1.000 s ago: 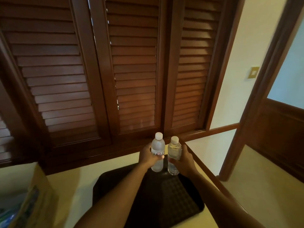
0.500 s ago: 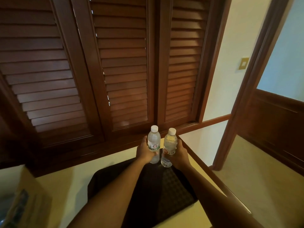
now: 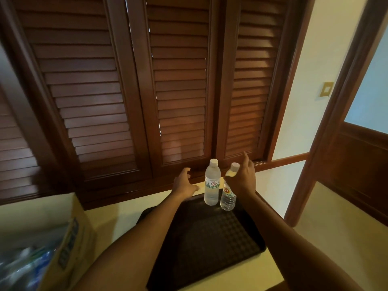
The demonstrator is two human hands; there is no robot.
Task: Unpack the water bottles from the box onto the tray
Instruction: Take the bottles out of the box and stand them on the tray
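Note:
Two clear water bottles with white caps stand at the far edge of a black textured tray. The left bottle is upright; the right bottle leans to the right. My left hand hovers just left of the left bottle, fingers spread, touching nothing. My right hand is beside and partly in front of the right bottle's neck, fingers apart. At the lower left is the cardboard box, with blurred bottles inside.
The tray lies on a pale yellow table against dark wooden louvred shutters. A wooden door frame and a cream wall with a brass switch plate stand to the right. The table's right edge runs close by the tray.
Both hands have let go of the bottles and drawn apart with fingers spread. The bottles now stand on the tray, the right one leaning.

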